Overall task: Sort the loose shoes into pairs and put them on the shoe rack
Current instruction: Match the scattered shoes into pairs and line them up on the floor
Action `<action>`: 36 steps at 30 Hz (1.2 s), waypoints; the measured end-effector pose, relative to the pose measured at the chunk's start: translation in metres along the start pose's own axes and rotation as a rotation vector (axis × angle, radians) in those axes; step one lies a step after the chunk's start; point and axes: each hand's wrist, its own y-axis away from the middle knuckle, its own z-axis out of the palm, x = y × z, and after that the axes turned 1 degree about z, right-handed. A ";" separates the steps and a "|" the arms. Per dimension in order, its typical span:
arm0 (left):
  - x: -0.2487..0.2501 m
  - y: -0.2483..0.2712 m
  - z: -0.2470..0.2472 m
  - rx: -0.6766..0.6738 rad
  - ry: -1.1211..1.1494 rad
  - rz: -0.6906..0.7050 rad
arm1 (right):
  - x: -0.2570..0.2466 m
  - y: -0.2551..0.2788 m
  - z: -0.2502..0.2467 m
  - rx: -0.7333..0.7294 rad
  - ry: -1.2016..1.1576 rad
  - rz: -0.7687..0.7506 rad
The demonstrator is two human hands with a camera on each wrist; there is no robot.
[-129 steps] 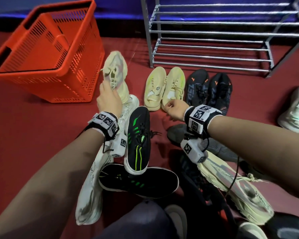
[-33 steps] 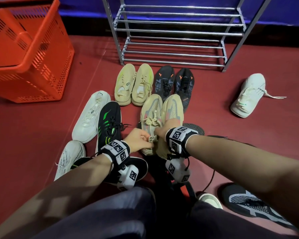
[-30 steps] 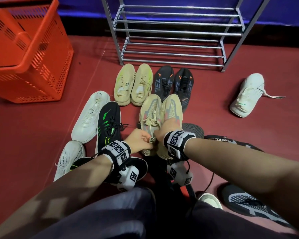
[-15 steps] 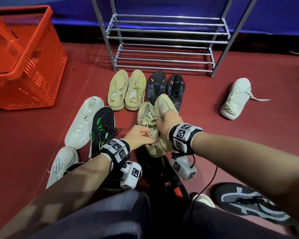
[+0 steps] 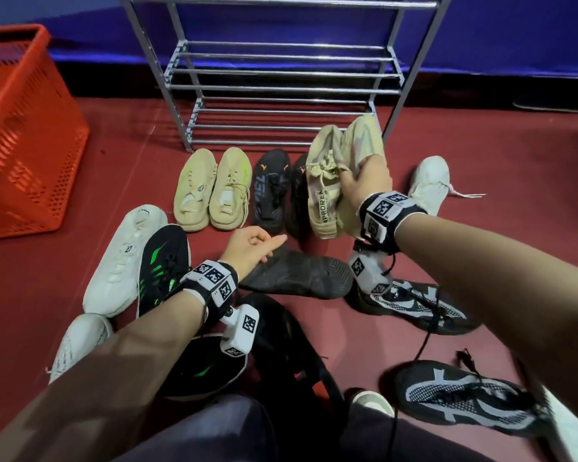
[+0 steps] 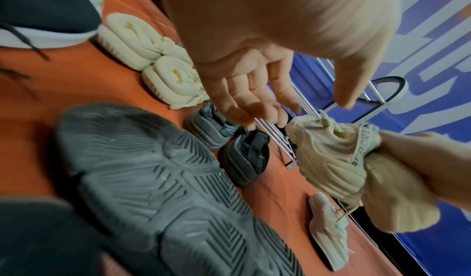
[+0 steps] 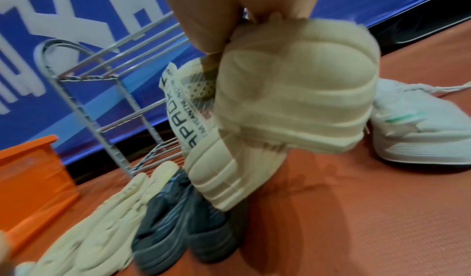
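Carrying the beige pair (image 5: 339,181), pinched together by the right hand (image 5: 364,185) fingers (image 5: 347,176), toward the shoe rack (image 5: 281,91); left hand (image 5: 247,245) fingers relaxed, nothing held. A level set-down beyond the fingertips is probably needed next.

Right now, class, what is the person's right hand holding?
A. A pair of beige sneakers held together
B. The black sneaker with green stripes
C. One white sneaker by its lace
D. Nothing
A. The right hand grips both beige sneakers together, lifted off the floor in front of the shoe rack; the left hand holds nothing.
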 end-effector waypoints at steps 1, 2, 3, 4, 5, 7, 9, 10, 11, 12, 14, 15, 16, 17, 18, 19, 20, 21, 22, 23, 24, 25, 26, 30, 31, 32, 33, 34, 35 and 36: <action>0.002 -0.006 0.002 -0.009 -0.010 0.001 | 0.006 -0.010 -0.001 0.016 -0.004 0.018; 0.004 -0.013 0.005 -0.018 -0.018 0.004 | 0.012 -0.020 -0.002 0.027 -0.009 0.037; 0.004 -0.021 0.008 -0.022 -0.028 0.008 | 0.020 -0.028 -0.001 0.035 -0.018 0.054; 0.005 -0.028 0.010 -0.033 -0.038 0.012 | 0.027 -0.035 0.001 0.042 -0.022 0.071; 0.005 -0.039 0.013 -0.048 -0.046 0.011 | 0.034 -0.044 0.003 0.048 -0.016 0.089; 0.001 -0.056 0.017 -0.072 -0.074 -0.012 | 0.050 -0.056 0.009 0.055 -0.011 0.117; -0.002 -0.067 0.020 -0.080 -0.091 -0.016 | 0.063 -0.064 0.016 0.052 -0.045 0.139; -0.004 -0.074 0.023 -0.071 -0.092 -0.019 | 0.068 -0.069 0.020 0.048 -0.060 0.148; -0.006 -0.078 0.024 -0.059 -0.089 -0.021 | 0.073 -0.073 0.025 0.050 -0.070 0.157; -0.008 -0.082 0.026 -0.054 -0.086 -0.028 | 0.077 -0.077 0.030 0.054 -0.077 0.164; -0.011 -0.085 0.029 -0.059 -0.085 -0.044 | 0.084 -0.083 0.039 0.066 -0.102 0.167; -0.014 -0.088 0.030 -0.065 -0.090 -0.051 | 0.086 -0.088 0.044 0.062 -0.114 0.166; -0.016 -0.089 0.031 -0.072 -0.099 -0.057 | 0.088 -0.090 0.047 0.044 -0.115 0.169; -0.018 -0.091 0.032 -0.076 -0.107 -0.060 | 0.091 -0.092 0.051 0.024 -0.107 0.175; -0.021 -0.092 0.032 -0.077 -0.117 -0.061 | 0.093 -0.093 0.055 0.012 -0.089 0.182; -0.023 -0.094 0.032 -0.072 -0.119 -0.056 | 0.096 -0.094 0.058 0.006 -0.065 0.191; -0.025 -0.095 0.032 -0.068 -0.118 -0.055 | 0.098 -0.096 0.061 0.006 -0.044 0.203; -0.026 -0.096 0.033 -0.062 -0.111 -0.053 | 0.100 -0.098 0.062 0.014 -0.030 0.212; -0.027 -0.097 0.034 -0.059 -0.104 -0.058 | 0.102 -0.100 0.064 0.018 -0.010 0.218; -0.029 -0.099 0.036 -0.058 -0.097 -0.060 | 0.103 -0.102 0.064 0.018 0.025 0.213; -0.029 -0.099 0.038 -0.057 -0.095 -0.063 | 0.103 -0.103 0.065 0.019 0.084 0.193; -0.029 -0.100 0.042 -0.058 -0.097 -0.066 | 0.104 -0.103 0.067 0.025 0.159 0.160; -0.030 -0.099 0.044 -0.058 -0.097 -0.072 | 0.105 -0.099 0.069 0.030 0.240 0.121; -0.029 -0.094 0.056 -0.086 -0.076 -0.097 | 0.118 -0.080 0.081 -0.076 0.480 0.002; -0.030 -0.092 0.057 -0.090 -0.071 -0.102 | 0.121 -0.080 0.082 -0.114 0.497 0.004; -0.029 -0.090 0.059 -0.092 -0.073 -0.102 | 0.121 -0.080 0.080 -0.143 0.514 0.017; -0.029 -0.088 0.059 -0.093 -0.077 -0.100 | 0.120 -0.082 0.079 -0.161 0.538 0.024; -0.029 -0.086 0.058 -0.095 -0.081 -0.096 | 0.117 -0.082 0.078 -0.177 0.563 0.039; -0.029 -0.084 0.058 -0.096 -0.082 -0.092 | 0.114 -0.080 0.079 -0.182 0.574 0.060; -0.030 -0.082 0.057 -0.092 -0.088 -0.086 | 0.110 -0.076 0.080 -0.173 0.561 0.083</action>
